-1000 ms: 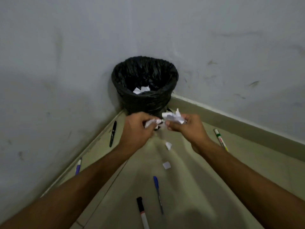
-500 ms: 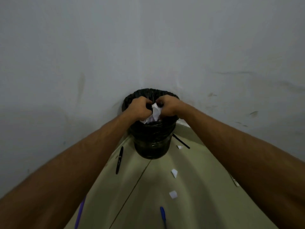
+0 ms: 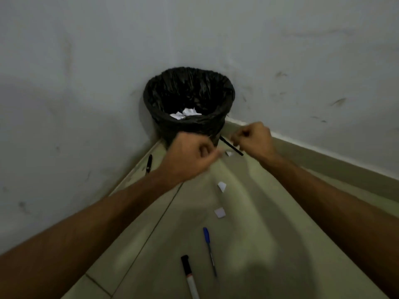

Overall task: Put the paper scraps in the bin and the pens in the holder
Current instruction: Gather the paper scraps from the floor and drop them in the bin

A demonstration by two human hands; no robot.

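Observation:
A bin lined with a black bag stands in the wall corner, with crumpled white paper inside it. My left hand and right hand hover just in front of the bin, blurred, fingers curled, and I see nothing in them. Three paper scraps lie on the floor: one between my hands, one nearer, one nearer still. A thin black pen lies under my right hand. Also on the floor are a black pen, a blue pen and a black-capped marker. No holder is in view.
Grey walls meet behind the bin. A pale skirting strip runs along the right wall. The floor is beige tile, and my shadow falls across the lower middle of it.
My hands carried crumpled paper up over the bin's rim. They have now drawn back toward me without it, and more white paper lies in the bin.

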